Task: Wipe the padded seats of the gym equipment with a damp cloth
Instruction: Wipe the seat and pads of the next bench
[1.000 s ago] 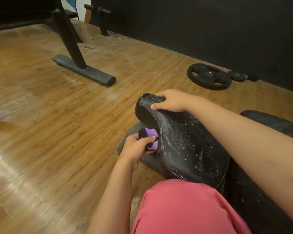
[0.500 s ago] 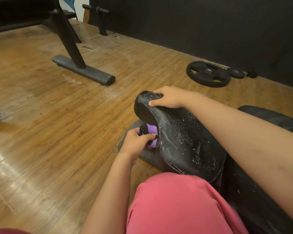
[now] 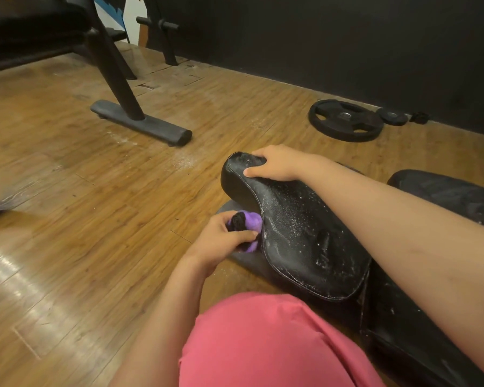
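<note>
i'm in the wiping step, working the left side edge of the seat [image 3: 305,241]. my left hand [image 3: 221,241] grips a bunched purple and black cloth [image 3: 250,222], fingers [image 3: 242,235] curled tight round it. the cloth presses against the seat's side rim, just below the stitched seam. my right hand [image 3: 275,163] holds the narrow front tip of the seat, fingers wrapped over the top and thumb on the near face, steadying it. the seat is black and padded, tip tilted up, low over a dark base [image 3: 243,259] on the floor [image 3: 95,219]. its top face is covered in white specks, wet drops or dust, i cannot tell which, so i judge most of the top is not wiped yet. next move as i see it: hold the tip with the right hand, drag the cloth along the rim toward my knee [image 3: 263,339], then lift it onto the top face and sweep the speckled patch with firm pressure. the balled cloth may need opening out. a weight plate [image 3: 345,120] lies well apart, not in the way.
</note>
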A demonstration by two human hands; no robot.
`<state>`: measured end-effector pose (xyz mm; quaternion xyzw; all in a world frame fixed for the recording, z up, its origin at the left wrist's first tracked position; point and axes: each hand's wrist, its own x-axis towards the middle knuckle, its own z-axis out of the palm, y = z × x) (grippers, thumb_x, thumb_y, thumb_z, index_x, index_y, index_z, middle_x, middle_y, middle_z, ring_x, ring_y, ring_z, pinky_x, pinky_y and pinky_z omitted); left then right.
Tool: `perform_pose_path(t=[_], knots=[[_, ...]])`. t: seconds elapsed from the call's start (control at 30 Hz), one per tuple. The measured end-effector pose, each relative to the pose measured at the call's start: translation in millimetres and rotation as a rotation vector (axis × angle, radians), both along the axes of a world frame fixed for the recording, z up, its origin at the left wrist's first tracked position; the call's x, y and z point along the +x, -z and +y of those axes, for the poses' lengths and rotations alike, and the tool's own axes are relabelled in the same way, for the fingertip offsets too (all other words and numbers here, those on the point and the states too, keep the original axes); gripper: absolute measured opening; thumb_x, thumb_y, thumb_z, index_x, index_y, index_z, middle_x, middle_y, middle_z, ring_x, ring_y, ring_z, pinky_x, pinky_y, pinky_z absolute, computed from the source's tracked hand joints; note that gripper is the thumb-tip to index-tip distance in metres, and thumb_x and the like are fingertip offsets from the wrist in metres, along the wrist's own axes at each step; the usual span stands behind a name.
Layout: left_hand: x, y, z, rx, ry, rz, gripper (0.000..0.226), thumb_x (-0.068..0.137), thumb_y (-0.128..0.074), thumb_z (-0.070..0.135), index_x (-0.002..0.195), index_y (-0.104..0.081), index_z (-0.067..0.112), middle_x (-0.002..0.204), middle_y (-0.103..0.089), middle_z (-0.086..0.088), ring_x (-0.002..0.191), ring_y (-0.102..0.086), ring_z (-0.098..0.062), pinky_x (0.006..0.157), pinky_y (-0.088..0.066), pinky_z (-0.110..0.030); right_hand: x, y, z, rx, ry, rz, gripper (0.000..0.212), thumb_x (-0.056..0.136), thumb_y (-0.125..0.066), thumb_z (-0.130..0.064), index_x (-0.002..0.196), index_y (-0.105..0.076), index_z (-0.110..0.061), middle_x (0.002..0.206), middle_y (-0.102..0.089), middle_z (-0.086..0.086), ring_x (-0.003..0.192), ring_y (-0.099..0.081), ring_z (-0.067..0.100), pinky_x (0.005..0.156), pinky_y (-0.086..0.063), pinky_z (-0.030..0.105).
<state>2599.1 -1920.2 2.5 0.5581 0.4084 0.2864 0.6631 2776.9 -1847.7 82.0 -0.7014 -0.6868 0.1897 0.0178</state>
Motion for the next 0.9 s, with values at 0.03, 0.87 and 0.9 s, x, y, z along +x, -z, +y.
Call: perform_pose_path(t=[0.03, 0.87, 0.9], knots=[[-5, -4, 0, -0.029, 0.088, 0.004, 0.016, 0.078, -0.066, -0.012, 0.08, -0.062, 0.004, 0.077, -0.063, -0.011, 0.059, -0.057, -0.02, 0.054, -0.049, -0.021, 0, 1, 0, 0.003, -0.003, -0.001, 0.068, 0.087, -0.057, -0.057, 0.141, -0.046, -0.019, 0.14, -0.052, 0.006, 0.127, -0.049, 0.027, 0.103, -0.041, 0.035], [8, -19, 135, 0.317, -0.392, 0.232, 0.022, 0.082, -0.068, 0.003, 0.102, -0.066, 0.012, 0.095, -0.07, -0.008, 0.091, -0.067, -0.024, 0.088, -0.054, -0.044, 5, 10, 6, 0.048, -0.044, 0.06, 0.055, 0.087, -0.056, -0.054, 0.134, -0.052, -0.025, 0.126, -0.062, -0.002, 0.114, -0.056, 0.019, 0.097, -0.046, 0.037], [8, -24, 142, 0.327, -0.335, 0.259, 0.022, 0.082, -0.067, 0.003, 0.101, -0.065, 0.013, 0.094, -0.07, -0.008, 0.091, -0.067, -0.024, 0.088, -0.054, -0.046, 7, 10, 7, 0.038, -0.039, 0.067, 0.059, 0.086, -0.057, -0.056, 0.136, -0.05, -0.026, 0.128, -0.061, -0.003, 0.116, -0.056, 0.018, 0.099, -0.045, 0.038]])
